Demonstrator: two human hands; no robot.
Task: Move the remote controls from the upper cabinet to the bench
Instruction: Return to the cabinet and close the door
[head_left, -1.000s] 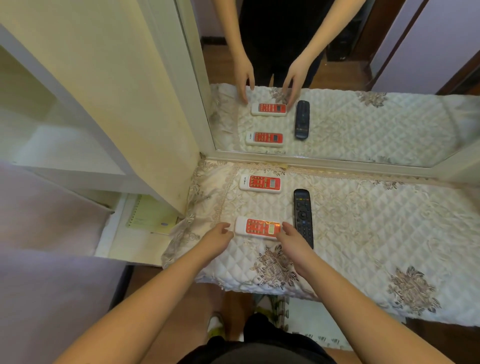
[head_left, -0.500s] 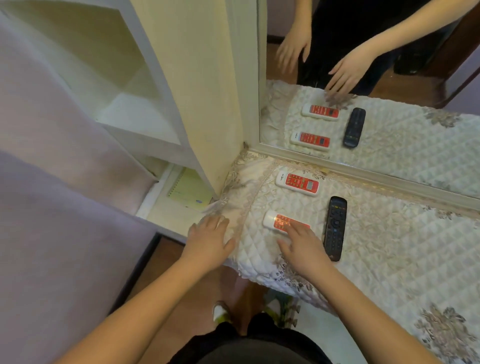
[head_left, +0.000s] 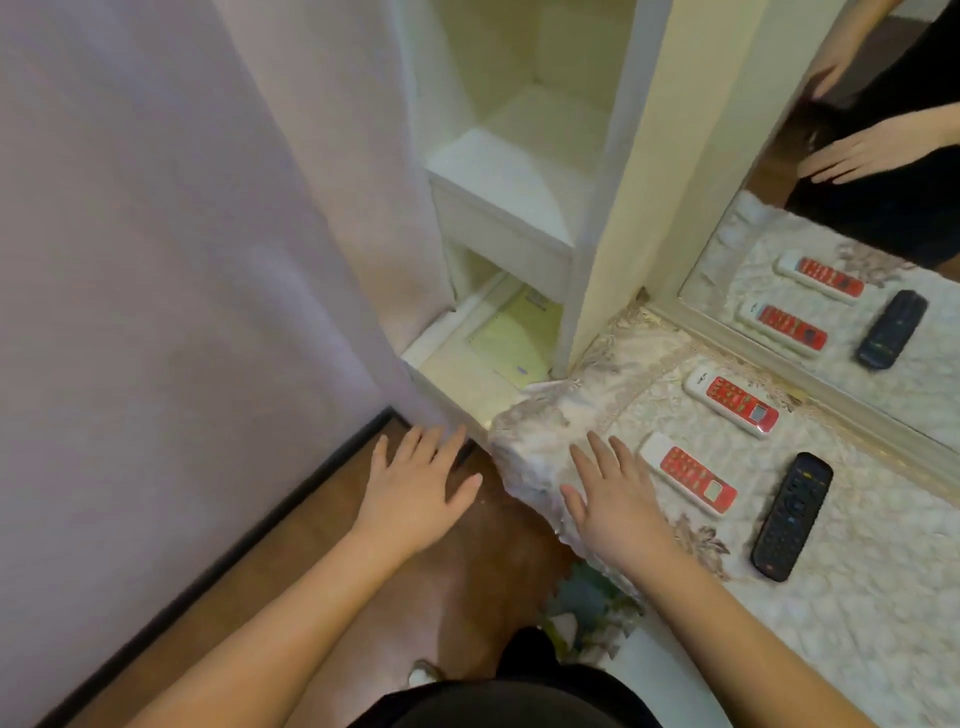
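Note:
Three remotes lie on the quilted bench cover (head_left: 857, 597): a white remote with red keypad (head_left: 687, 473) nearest me, a second white and red remote (head_left: 733, 401) behind it by the mirror frame, and a black remote (head_left: 792, 515) to their right. My right hand (head_left: 613, 499) hovers open over the bench's left corner, just left of the near white remote and not touching it. Over the wooden floor, left of the bench, my left hand (head_left: 421, 488) is open and empty. The open cabinet shelves (head_left: 498, 171) above show no remotes.
A pale curtain (head_left: 182, 260) hangs at the left. A yellow-green notebook (head_left: 514, 338) lies on the low shelf under the cabinet. A mirror (head_left: 857, 260) behind the bench reflects the remotes and my hands. Wooden floor lies below.
My right hand has let go of the near white remote and slid left off it. My left hand has drawn back over the floor. The view has swung left.

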